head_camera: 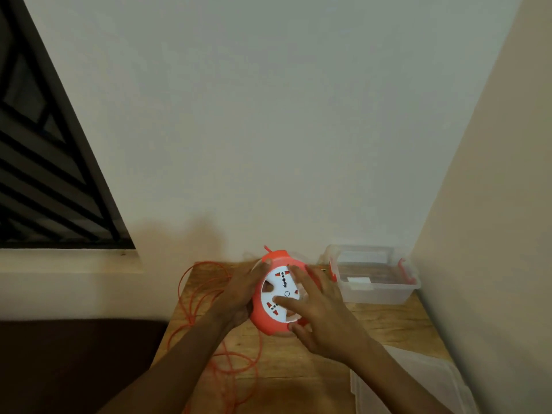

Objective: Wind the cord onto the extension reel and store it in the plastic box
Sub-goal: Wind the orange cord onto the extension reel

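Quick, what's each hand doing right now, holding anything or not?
Left hand: grips the left side of the orange extension reel, fingers curled round its rim.
Right hand: open, fingers spread on the reel's white socket face.

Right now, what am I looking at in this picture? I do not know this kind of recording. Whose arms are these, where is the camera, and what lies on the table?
There is no machine here. A person wears one camera on the head, so you look forward and down along that person's own two arms. It is the only view.

The left hand grips the side of an orange reel with a white socket face. The right hand lies on that face, its fingers spread and fairly straight.

The reel is above a small wooden table in a corner of the room. The orange cord lies in loose loops on the left part of the table, so most of it is not wound yet. At the back right stands a clear box with orange clips, open. A clear lid lies at the front right.
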{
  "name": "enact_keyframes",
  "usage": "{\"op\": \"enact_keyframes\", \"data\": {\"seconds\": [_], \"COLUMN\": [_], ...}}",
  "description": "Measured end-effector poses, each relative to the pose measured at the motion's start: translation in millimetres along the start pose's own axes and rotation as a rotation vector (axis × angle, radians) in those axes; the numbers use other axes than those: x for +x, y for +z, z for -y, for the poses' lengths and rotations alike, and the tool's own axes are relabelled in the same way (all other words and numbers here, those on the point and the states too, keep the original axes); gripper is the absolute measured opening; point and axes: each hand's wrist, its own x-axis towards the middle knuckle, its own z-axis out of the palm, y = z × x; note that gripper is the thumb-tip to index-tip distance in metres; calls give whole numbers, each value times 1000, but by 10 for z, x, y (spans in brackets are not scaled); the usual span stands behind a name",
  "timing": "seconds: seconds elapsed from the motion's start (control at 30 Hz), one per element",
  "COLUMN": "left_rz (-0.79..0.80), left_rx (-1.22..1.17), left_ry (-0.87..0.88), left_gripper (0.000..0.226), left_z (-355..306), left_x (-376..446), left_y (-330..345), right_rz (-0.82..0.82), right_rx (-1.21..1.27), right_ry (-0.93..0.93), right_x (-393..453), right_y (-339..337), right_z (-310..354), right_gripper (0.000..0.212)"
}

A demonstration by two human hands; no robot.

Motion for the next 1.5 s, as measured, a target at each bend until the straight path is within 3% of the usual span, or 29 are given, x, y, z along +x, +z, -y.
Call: {"op": "enact_keyframes", "data": {"seconds": [0.17,0.27,0.47,0.6,0.77,0.97,1.1,1.23,1.3,1.4,1.5], "left_rz": [-34,-41,-32,-36,-27,-37,-36,-35,-39,-33,-1], "left_rx": [-14,-24,-71,-86,-122,-140,-121,-96,-81,-54,-53], "left_ry": [-22,-29,-81,-121,-66,-9,-22,-41,-61,-85,-74], "left_gripper": [24,37,44,46,29,28,34,41,45,35,27], "left_z": [-68,-65,-11,31,17,-1,-47,-116,-149,-195,-254], "left_x": [83,115,110,90,74,51,75,83,74,69,62], "left_y": [-41,-74,-122,-104,-33,87,87,-19,-64,-102,-105], "right_rz": [-53,12,133,146,-45,-207,-225,-161,-65,53,48], "right_rx": [-166,-191,-272,-345,-145,114,-77,-124,-138,-218,-280], "right_ry": [149,228,169,135,306,593,509,211,112,63,65], "right_x": [156,233,351,420,404,405,387,351,325,336,371], "right_y": [-35,-63,-128,-124,-108,-147,-235,-291,-300,-314,-311], "right_z": [306,396,353,331,359,426,442,338,299,278,297], "right_gripper": [68,78,84,75,64,74,61,43,53,75,82]}}
